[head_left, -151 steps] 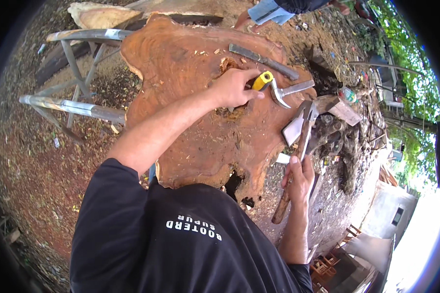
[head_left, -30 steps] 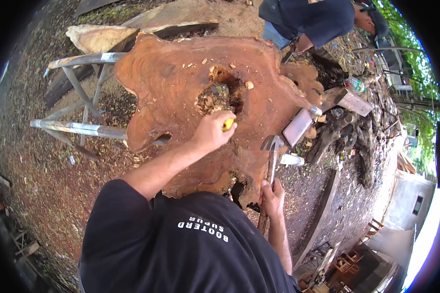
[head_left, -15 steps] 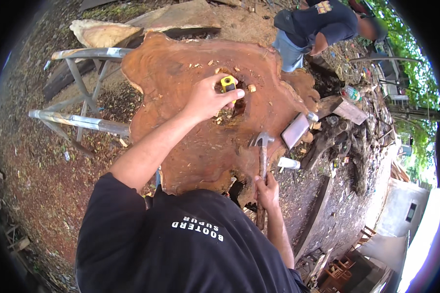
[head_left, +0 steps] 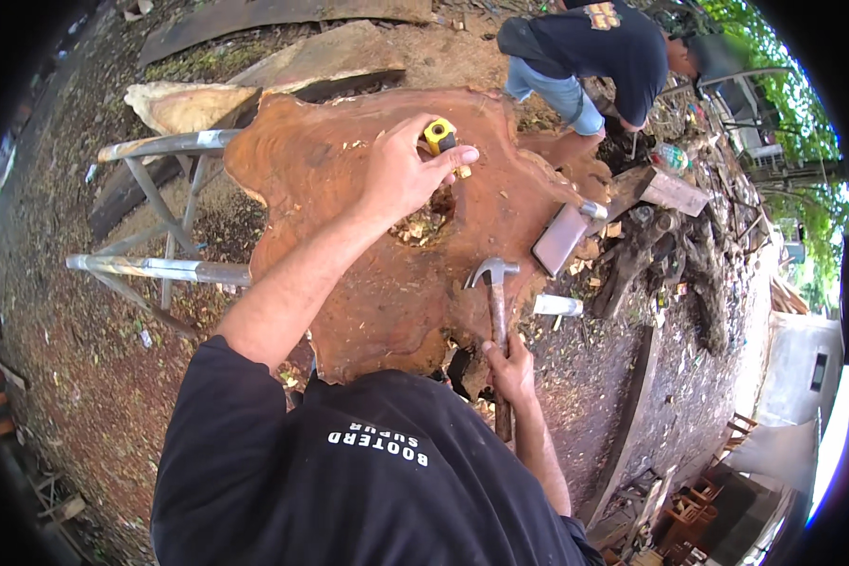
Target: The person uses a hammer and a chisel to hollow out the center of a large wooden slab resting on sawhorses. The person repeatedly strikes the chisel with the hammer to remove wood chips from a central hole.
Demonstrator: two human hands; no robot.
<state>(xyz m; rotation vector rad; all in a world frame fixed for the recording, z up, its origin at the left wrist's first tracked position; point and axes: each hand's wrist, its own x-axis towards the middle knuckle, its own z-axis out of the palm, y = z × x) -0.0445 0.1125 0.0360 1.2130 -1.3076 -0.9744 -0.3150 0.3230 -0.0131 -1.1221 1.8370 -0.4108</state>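
My left hand is closed around a chisel with a yellow and black handle, seen nearly end-on; its blade is hidden. It is above the broad reddish-brown wood slab, beside a rough hollow with pale chips in it. In my right hand is a claw hammer, gripped partway along its wooden handle. The hammer's metal head is over the slab's near right part, apart from the chisel.
A dark flat phone-like slab lies at the slab's right edge, near a whitish cylinder. Metal trestle bars stick out left. Another person bends over at the far right, by gnarled roots. Planks lie behind.
The chisel handle tilts differently in my left hand, which is slightly farther from the hollow. The hammer head has turned a little. The other person has bent lower, and the whole view has shifted.
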